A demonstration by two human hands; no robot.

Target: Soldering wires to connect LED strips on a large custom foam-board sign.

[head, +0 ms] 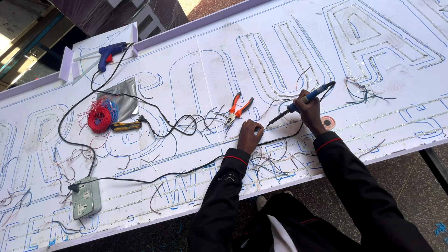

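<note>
Soldering iron [298,101] gripped pencil-style in the right hand [309,113], just right of centre on the white sign board [196,60]. Its long axis runs from about two o'clock at the blue handle down to eight o'clock, tip aimed at the left hand [249,136]. That left hand is pinched down on thin wires [268,161] against the board, fingers curled tight right beside the tip.

Risk, as I read it: the hot tip sits very close to those fingertips, so a small slip could burn them or scorch the board's facing. The iron's black cord [140,179] trails off toward eight o'clock to the grey socket box [87,197]; a snag on it could jerk the tip off the joint.

Orange-handled pliers [237,110] lie at eleven o'clock of the left hand, untouched.
</note>
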